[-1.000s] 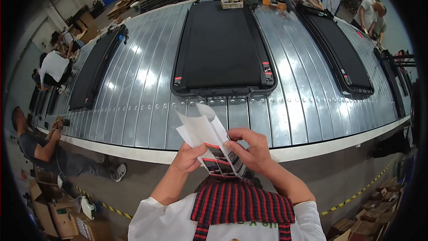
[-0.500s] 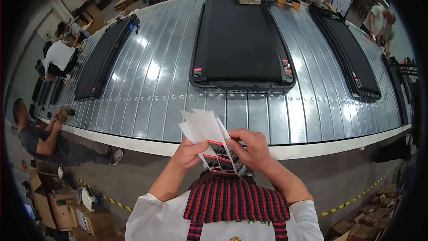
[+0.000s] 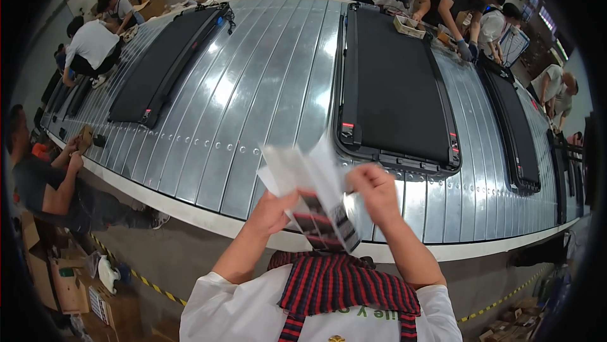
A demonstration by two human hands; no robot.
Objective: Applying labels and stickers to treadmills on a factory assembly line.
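Observation:
In front of my chest, my left hand point(image 3: 270, 214) grips a fanned bundle of label sheets point(image 3: 319, 218), thumb across the front. The sheets have white backing and black printed patches with red stripes; motion smears them. Just right of the bundle, my right hand point(image 3: 377, 193) is raised with its fingers curled into a pinch. Blur hides whether anything thin is between those fingertips. Beyond my hands lies a long black treadmill-like deck point(image 3: 395, 82), with a small red-and-black label point(image 3: 347, 130) on its near left corner and more at the near right.
The decks lie on a metal slatted conveyor point(image 3: 253, 108) with a white edge point(image 3: 190, 213). Another black deck point(image 3: 167, 67) is at left, one more point(image 3: 512, 127) at right. Several people work along the far side; a person point(image 3: 47, 177) stands near left. Cardboard boxes point(image 3: 69, 285) are on the floor.
My right hand has come off the sheets and moved up and right. The view has turned, so the middle deck appears farther right and lower. My left hand still holds the bundle.

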